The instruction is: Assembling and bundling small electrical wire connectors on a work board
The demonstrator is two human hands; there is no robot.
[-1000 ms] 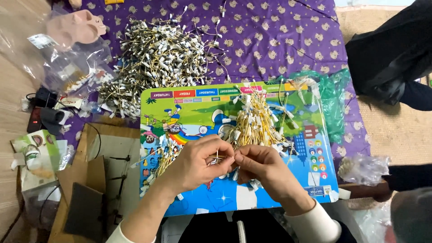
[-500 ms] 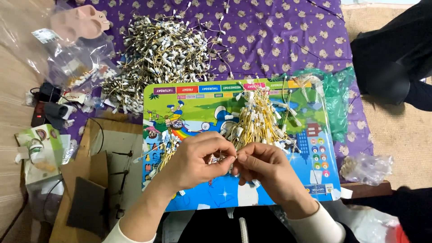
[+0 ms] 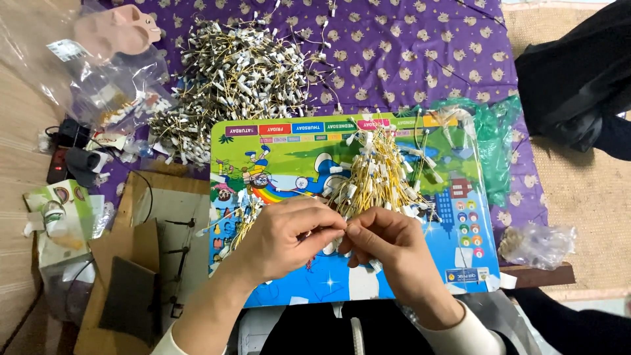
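Note:
My left hand [image 3: 286, 240] and my right hand [image 3: 388, 246] meet fingertip to fingertip over a colourful picture board [image 3: 282, 151]. Between them they pinch a small yellow wire with a white tag, mostly hidden by the fingers. Just beyond my fingers lies a loose bundle of yellow wires with white tags [image 3: 378, 174] on the board. A few more such wires [image 3: 240, 223] lie by my left hand. A much larger heap of the same tagged wires [image 3: 230, 75] rests on the purple patterned cloth [image 3: 407, 52] at the back.
A green plastic bag [image 3: 496, 141] lies at the board's right edge, a clear crumpled bag [image 3: 536, 243] nearer. Clear bags [image 3: 118, 92] and a pink object [image 3: 115, 29] sit at back left. Black plugs [image 3: 72, 154], cardboard [image 3: 128, 263] and a person's dark clothing [image 3: 578, 72] flank the work.
My hands stay together on the small wire, fingers shifting slightly. The view has drifted a little; the piles have not moved.

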